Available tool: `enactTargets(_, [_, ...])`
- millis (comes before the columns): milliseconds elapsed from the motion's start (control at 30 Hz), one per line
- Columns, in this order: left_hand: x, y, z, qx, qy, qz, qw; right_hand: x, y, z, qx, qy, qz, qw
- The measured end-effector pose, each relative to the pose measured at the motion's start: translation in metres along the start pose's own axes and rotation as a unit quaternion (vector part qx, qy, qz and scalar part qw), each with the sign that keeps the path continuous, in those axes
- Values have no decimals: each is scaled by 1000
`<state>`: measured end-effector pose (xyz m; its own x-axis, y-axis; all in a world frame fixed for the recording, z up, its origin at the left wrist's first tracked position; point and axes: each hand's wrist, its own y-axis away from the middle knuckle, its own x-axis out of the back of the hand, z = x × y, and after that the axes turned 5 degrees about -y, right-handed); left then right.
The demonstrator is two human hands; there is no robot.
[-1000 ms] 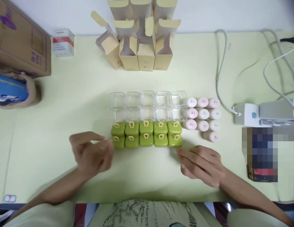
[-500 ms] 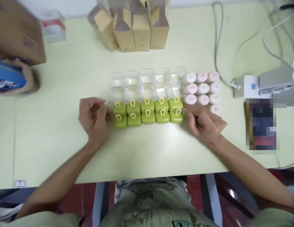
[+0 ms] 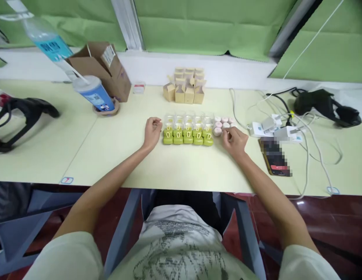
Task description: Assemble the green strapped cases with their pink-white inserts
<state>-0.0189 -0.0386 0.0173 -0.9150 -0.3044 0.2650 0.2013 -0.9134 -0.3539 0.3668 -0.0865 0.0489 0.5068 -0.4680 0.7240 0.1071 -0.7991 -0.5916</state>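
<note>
Two rows of small green rounded-square pieces, each with a pale yellow loop on top, stand close together on the table. Right behind them are rows of clear plastic square cups. To the right sits a cluster of round pink and white pieces. My left hand rests at the left end of the green rows, slightly apart from them, its fingers curled with nothing visible inside. My right hand is at the front of the pink and white cluster, thumb and fingers closed together; it covers part of the cluster and its fingertips are partly hidden.
Small open cardboard boxes stand at the back. A phone, a power strip and cables lie right. A blue-and-white cup, a large carton, a bottle and a black strapped object are left.
My view has tilted up and drawn back, showing more of the table. My right hand has moved from the green rows' right end to the pink and white pieces. My left hand is slightly farther from the row.
</note>
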Motion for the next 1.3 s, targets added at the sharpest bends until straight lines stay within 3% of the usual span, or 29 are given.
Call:
enactTargets(267, [3, -7, -15, 47, 58, -41, 996, 10, -13, 27, -22, -33, 100, 994])
enactTargets(333, [0, -15, -19, 62, 76, -49, 994, 17, -24, 29, -32, -46, 62, 997])
enactTargets(433, [-11, -35, -26, 85, 104, -54, 990, 31, -60, 27, -13, -45, -88, 995])
enactTargets(567, [-24, -52, -29, 88, 135, -59, 985, 36, -121, 6, -29, 22, -275, 961])
enactTargets(633, [-24, -51, -28, 85, 143, -70, 984, 28, -141, -8, -45, 56, -325, 943])
enactTargets(767, [-19, -43, -25, 82, 140, -101, 982, 0, -150, -24, -56, 88, -356, 928])
enactTargets(900, [-18, -42, -23, 79, 132, -127, 980, -17, -147, -23, -40, 106, -373, 921])
enactTargets(1300, [-22, -44, -18, 80, 137, -159, 975, -23, -147, -30, 6, 104, -383, 918])
